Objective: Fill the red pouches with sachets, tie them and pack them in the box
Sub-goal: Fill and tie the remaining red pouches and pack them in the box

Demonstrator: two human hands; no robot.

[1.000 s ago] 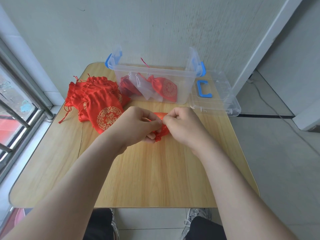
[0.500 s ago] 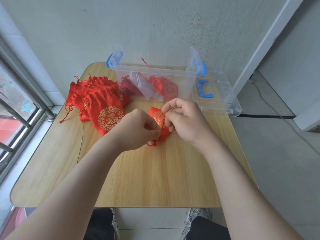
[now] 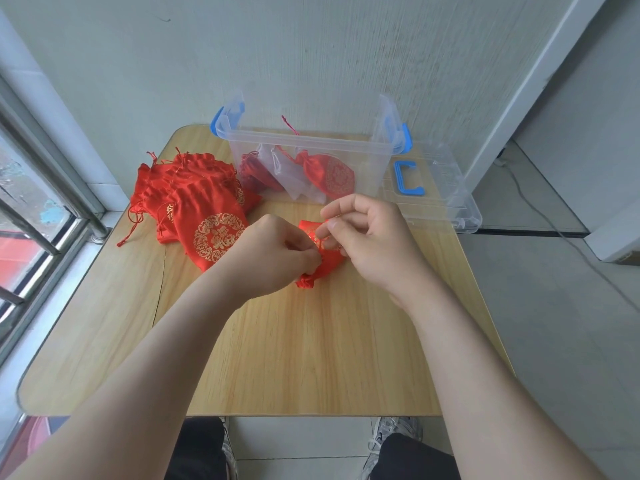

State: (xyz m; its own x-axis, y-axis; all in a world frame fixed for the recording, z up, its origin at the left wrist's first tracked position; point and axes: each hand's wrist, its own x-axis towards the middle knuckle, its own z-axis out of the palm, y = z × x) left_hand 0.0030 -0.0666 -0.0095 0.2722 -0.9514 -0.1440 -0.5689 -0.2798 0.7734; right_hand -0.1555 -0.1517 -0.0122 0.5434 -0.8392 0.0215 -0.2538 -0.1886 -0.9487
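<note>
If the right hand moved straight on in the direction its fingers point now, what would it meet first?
Most likely the left hand, since the fingers of the right hand point leftwards at it across the red pouch between them. Depth is unclear from one view.

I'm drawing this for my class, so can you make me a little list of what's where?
Held pouch: red, lying on the table
Left hand: pinches that pouch
Right hand: pinches it too
Waiting pile: red pouches, left of hands
Box: clear, open, pouches and white sachets inside
Lid: beside the box, right
</note>
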